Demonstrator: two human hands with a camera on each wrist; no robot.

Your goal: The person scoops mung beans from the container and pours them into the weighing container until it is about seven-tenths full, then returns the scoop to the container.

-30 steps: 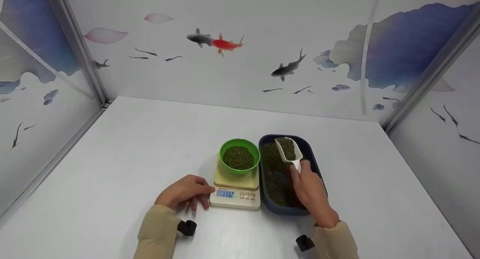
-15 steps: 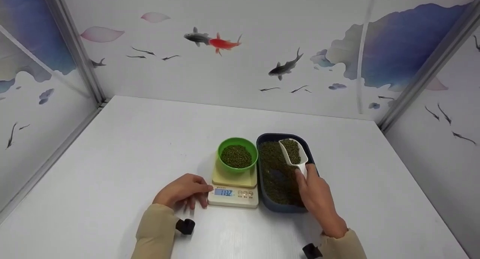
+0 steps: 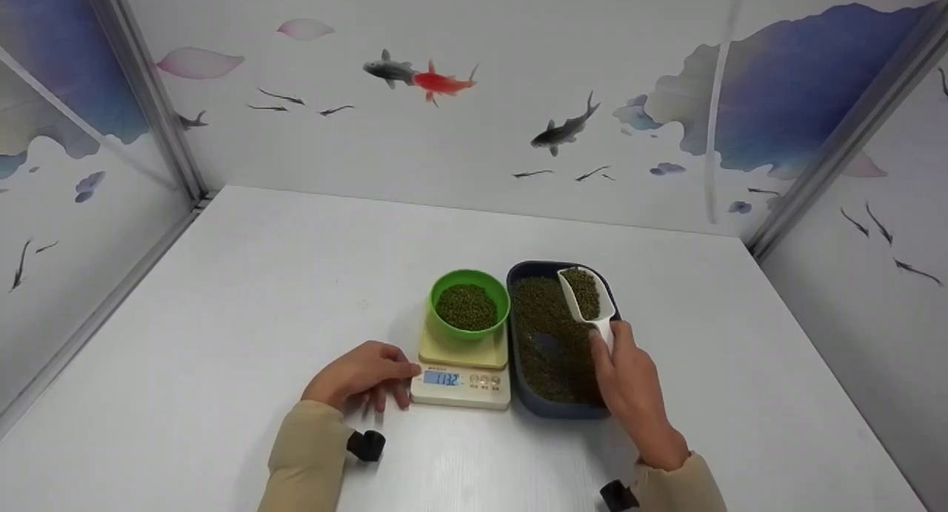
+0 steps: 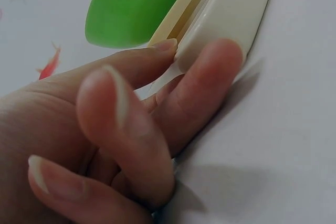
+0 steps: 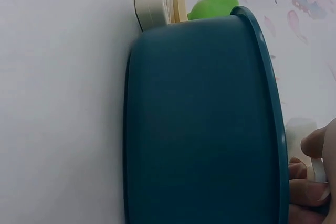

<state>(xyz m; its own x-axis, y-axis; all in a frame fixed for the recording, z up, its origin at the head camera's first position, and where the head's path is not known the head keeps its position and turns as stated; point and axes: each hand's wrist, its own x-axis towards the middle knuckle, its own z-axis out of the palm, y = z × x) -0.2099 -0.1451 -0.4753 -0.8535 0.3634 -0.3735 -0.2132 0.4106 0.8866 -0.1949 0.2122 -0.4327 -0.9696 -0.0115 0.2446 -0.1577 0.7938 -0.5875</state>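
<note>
A green bowl (image 3: 469, 304) of small green beans stands on a cream kitchen scale (image 3: 463, 382) whose display reads 113.2. My left hand (image 3: 370, 378) lies on the table with its fingertips (image 4: 210, 77) touching the scale's (image 4: 236, 9) front left corner. To the right, a dark blue tub (image 3: 548, 410) holds more beans. My right hand (image 3: 626, 375) grips the handle of a white scoop (image 3: 586, 296), which is full of beans and held over the tub's far right part. The right wrist view shows the tub's outer wall (image 5: 199, 124) and my curled fingers (image 5: 310, 187).
The scale and tub sit side by side near the front of a white table (image 3: 259, 297). Walls printed with fish enclose it at the back and on both sides. Metal posts (image 3: 148, 104) stand in the back corners.
My right hand has carried the loaded scoop a little to the right and farther back over the tub. The left hand and the scale reading are unchanged.
</note>
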